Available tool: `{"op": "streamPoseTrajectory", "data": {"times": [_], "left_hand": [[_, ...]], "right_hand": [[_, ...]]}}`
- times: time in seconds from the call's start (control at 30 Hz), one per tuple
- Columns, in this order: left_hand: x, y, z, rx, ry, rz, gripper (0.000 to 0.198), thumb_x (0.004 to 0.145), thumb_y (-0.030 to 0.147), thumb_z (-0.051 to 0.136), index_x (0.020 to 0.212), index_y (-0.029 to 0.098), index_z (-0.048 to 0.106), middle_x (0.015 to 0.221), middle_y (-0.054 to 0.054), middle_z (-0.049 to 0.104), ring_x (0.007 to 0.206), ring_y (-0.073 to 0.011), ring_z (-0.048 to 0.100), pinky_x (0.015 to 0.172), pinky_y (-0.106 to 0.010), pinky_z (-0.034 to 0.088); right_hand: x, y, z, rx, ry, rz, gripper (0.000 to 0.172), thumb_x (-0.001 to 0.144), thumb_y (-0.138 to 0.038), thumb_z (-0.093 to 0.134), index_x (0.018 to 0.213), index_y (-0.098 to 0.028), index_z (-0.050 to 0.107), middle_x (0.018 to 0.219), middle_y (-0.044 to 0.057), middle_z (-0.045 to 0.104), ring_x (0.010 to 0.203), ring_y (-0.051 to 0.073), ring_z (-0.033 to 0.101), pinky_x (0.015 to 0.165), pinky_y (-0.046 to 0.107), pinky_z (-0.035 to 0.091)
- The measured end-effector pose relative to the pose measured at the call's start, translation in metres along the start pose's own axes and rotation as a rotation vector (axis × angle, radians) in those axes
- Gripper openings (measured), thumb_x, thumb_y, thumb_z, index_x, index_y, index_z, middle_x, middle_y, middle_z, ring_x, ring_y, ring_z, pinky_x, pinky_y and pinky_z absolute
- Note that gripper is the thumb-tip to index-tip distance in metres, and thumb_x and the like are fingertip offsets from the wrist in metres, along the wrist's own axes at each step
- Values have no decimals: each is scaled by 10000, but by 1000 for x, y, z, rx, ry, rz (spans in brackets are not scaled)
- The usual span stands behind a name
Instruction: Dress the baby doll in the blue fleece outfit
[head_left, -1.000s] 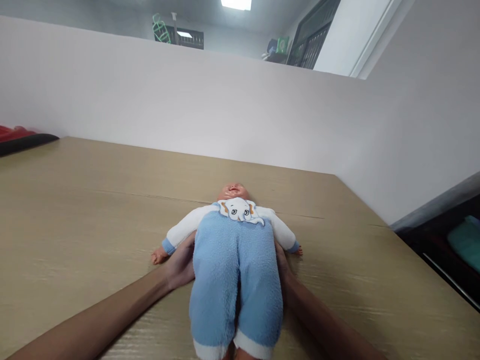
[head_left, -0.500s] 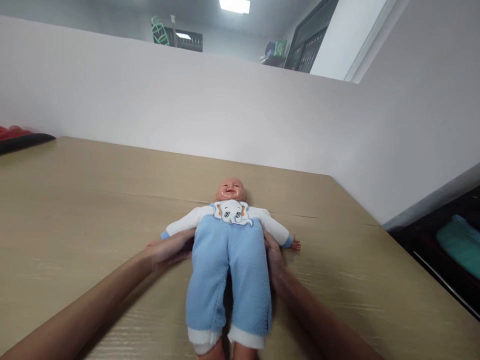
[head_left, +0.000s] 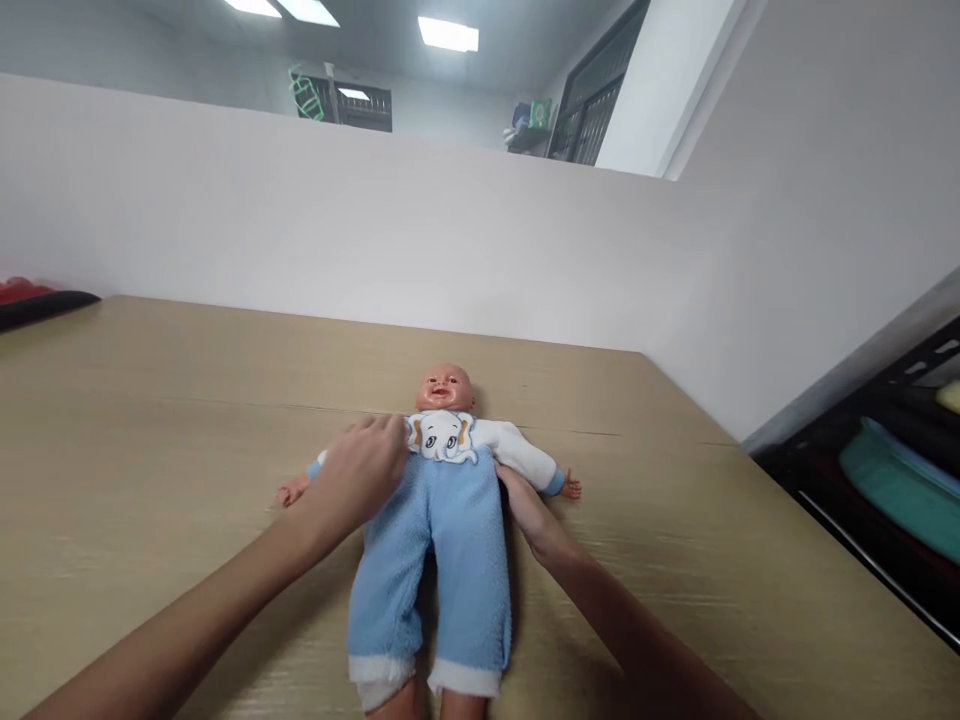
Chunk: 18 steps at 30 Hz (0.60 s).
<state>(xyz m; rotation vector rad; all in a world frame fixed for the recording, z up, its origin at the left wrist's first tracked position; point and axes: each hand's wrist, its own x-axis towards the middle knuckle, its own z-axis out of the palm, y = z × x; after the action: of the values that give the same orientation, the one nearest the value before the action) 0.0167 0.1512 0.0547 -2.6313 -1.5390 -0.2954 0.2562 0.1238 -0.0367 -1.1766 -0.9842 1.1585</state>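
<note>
A baby doll (head_left: 444,388) lies on its back on the wooden table, head away from me and arms spread. It wears a blue and white fleece outfit (head_left: 465,560) with an elephant face (head_left: 442,437) on the chest. My left hand (head_left: 364,465), slightly blurred, curls its fingers at the doll's shoulder beside the elephant, closed on the outfit's edge; it covers most of that sleeve. Against the doll's other side, below the armpit, my right hand (head_left: 529,508) grips its body, fingers partly hidden.
The table (head_left: 187,430) meets a white wall (head_left: 337,240) at the back, with a glass pane above. A red thing with a black edge (head_left: 37,303) is at the far left. Beyond the table's right edge a dark rack holds a teal item (head_left: 892,490).
My left hand has risen from the doll's side to its shoulder. My right hand stays at the other side. The view has shifted, so the doll appears slightly further left.
</note>
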Motion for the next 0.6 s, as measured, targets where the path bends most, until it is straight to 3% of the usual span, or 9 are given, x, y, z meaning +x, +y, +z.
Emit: {"op": "streamPoseTrajectory", "data": {"times": [0.07,0.13,0.2,0.27,0.33,0.43,0.53,0.6], "left_hand": [[14,32,-6,-70,112,160,324,1096,321,348,1036,175,631,1054,-152,722,1001,-317,657,904,-440,504],[34,65,-2,-147,137,359,258,1072,381,467,1092,184,634,1163,-136,701,1127,-309,620,979,-434,492],[56,95,12,-177,56,541,291,995,396,625,1188,179,631,1266,-134,684,1189,-306,603,997,-417,494],[78,116,31,-123,-68,636,442,931,398,716,1271,132,617,1353,-180,656,1252,-328,591,1029,-434,487],[96,130,49,-85,-151,673,508,856,324,796,1278,99,624,1354,-211,664,1250,-342,611,1040,-442,485],[110,139,65,-83,-167,646,510,813,267,817,1249,68,643,1263,-248,699,1146,-378,668,960,-478,521],[113,140,66,-121,-140,637,403,836,251,771,1186,80,667,1221,-251,702,1092,-400,675,881,-494,545],[113,140,59,-162,-104,651,376,889,259,716,1229,118,641,1273,-223,684,1121,-377,658,908,-484,544]], "right_hand": [[-7,-1,-8,-16,-61,85,581,811,-666,748,1200,-235,774,1380,97,724,1437,311,538,1281,479,324],[-20,1,-18,-50,-54,167,639,763,-706,761,1210,-250,758,1409,96,705,1448,346,518,1248,533,365],[-40,5,-28,-103,-20,206,640,739,-717,764,1191,-264,750,1390,98,710,1395,374,560,1179,562,445],[-67,9,-36,-166,19,168,600,775,-698,736,1187,-262,743,1366,111,715,1351,370,595,1149,547,482],[-99,10,-43,-258,47,81,541,850,-641,701,1238,-265,727,1379,119,703,1355,344,599,1177,518,467],[-145,7,-54,-419,63,18,462,938,-562,647,1322,-311,694,1405,101,685,1334,320,619,1166,503,488],[-176,2,-64,-474,120,-43,378,975,-545,602,1234,-305,737,1300,111,732,1221,317,688,1068,462,573],[-186,1,-67,-473,180,-109,347,980,-547,593,1129,-284,763,1180,121,765,1138,318,721,1003,435,605]]}}
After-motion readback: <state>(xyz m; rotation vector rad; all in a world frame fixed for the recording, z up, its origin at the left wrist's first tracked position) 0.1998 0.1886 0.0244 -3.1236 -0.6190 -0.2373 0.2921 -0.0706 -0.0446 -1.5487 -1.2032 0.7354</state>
